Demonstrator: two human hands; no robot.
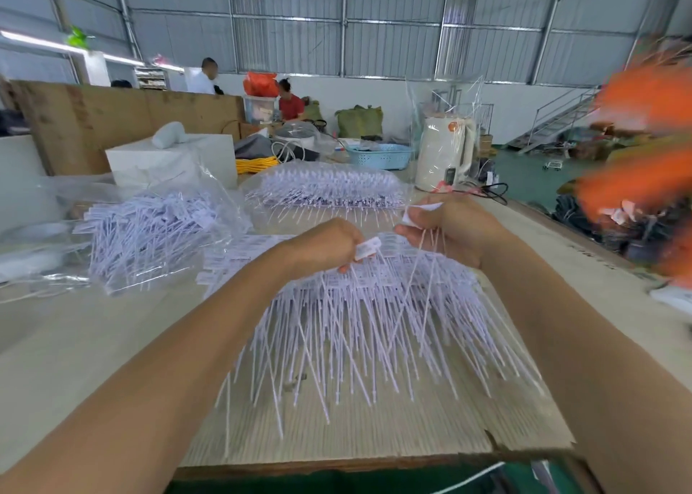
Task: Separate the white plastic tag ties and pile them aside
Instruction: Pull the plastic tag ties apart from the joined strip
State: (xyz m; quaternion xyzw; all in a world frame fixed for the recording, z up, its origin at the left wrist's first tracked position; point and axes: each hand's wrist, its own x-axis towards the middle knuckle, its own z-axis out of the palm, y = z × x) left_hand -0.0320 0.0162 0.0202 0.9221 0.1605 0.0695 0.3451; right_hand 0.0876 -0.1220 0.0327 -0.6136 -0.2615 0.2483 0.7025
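You were mid-task: a big heap of white tag ties (pixel 359 306) lay at centre frame on the table (pixel 93 343), and bagged ties (pixel 149 231) at left. Your left hand (pixel 325 246) pinched one tag; your right hand (pixel 449 227) gripped several ties.

Beige table (pixel 93 343), loose tag ties (pixel 355 328), bagged tie bundles (pixel 149 231), kettle (pixel 445 152), blue basket (pixel 380 156)

In the middle of the frame, white tag ties (pixel 374 317) are pinched by the left hand (pixel 325 248) and the right hand (pixel 449 227) above the table (pixel 93 343).
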